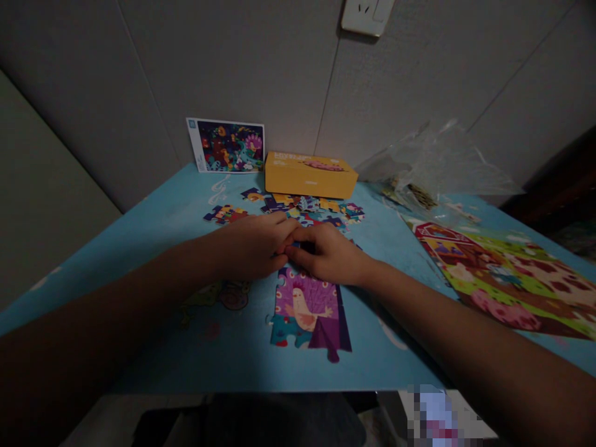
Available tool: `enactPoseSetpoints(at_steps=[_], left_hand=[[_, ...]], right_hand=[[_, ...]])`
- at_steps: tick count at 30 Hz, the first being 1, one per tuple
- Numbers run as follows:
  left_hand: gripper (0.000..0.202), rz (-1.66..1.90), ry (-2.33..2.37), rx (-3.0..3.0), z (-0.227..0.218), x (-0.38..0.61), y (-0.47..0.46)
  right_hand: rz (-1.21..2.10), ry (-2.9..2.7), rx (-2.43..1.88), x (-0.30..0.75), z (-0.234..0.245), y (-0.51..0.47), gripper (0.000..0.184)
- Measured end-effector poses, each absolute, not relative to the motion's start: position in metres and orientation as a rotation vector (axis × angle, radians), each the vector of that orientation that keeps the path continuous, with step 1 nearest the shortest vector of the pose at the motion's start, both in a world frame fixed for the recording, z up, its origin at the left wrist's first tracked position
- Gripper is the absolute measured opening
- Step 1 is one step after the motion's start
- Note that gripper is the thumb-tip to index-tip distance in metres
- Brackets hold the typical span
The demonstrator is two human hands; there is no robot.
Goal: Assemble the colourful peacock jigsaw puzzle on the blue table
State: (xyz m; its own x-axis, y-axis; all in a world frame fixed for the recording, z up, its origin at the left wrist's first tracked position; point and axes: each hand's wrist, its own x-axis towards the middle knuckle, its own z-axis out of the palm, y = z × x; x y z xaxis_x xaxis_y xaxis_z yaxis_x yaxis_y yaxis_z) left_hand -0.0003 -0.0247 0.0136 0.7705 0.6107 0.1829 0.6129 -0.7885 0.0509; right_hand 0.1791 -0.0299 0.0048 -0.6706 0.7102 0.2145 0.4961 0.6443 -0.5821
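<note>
Jigsaw section with the peacock (305, 304) lies on the blue table (233, 366), close to the middle of its near edge, face up and partly assembled. Fingers of our left hand (263, 245) bunch together at the section's far end; those of our right hand (328, 251) curl in against them, thumb and forefinger nearly closed. Something dark shows in that narrow gap; we cannot tell whether either hand grips a piece. Just beyond our knuckles, loose jigsaw pieces (226, 214) spread toward the far edge. Behind them, mid far edge, we note a yellow box (310, 177); left of it, by the far left corner, a picture card (230, 147) stands against the wall. Toward the far right corner: clear plastic bag (428, 167). Along the right edge, a farm picture (505, 273) lies flat.
</note>
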Motion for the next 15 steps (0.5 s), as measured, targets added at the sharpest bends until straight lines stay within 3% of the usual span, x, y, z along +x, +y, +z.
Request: enactPoseSetpoints(at_steps=[15], left_hand=[[0.03, -0.147, -1.188, -2.833, 0.023, 0.001, -0.046]], right_hand=[[0.689, -2.446, -0.871, 0.181, 0.003, -0.029, 0.016]])
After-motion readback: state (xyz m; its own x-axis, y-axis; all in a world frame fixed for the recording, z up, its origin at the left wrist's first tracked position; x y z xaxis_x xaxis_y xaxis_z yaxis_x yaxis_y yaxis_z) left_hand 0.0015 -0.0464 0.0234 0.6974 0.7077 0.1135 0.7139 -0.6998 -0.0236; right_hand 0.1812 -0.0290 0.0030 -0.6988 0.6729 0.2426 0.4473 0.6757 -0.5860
